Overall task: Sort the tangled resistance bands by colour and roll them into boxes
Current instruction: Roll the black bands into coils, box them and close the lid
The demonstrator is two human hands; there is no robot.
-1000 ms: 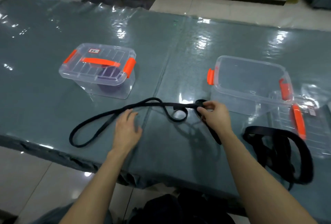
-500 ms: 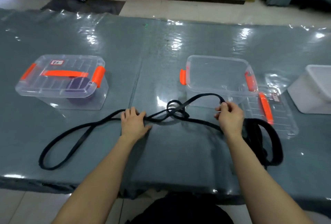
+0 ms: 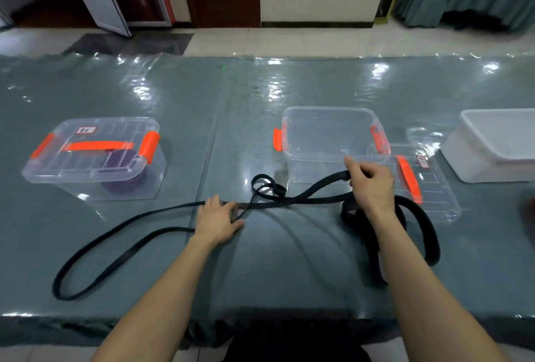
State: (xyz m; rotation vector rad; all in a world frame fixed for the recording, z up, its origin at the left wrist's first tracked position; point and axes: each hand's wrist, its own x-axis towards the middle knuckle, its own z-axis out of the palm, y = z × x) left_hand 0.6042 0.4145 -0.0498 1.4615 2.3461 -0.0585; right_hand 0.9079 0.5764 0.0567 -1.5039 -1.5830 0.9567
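A lidded clear box [image 3: 95,159], its label [image 3: 86,130] too blurred to read, holds a purple roll [image 3: 124,185] at left. On the glossy grey-green table [image 3: 231,101], the left hand [image 3: 217,221] presses flat-fingered on a black band [image 3: 320,187]; the right hand [image 3: 372,180] pinches it before an open clear box [image 3: 330,110]. Pale floor tiles [image 3: 289,40] lie beyond.

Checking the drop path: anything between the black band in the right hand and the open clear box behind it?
Nothing visible. The right hand pinches the black flat resistance band directly in front of the lidless clear plastic box with orange latches; its clear lid lies beside it, to the right.
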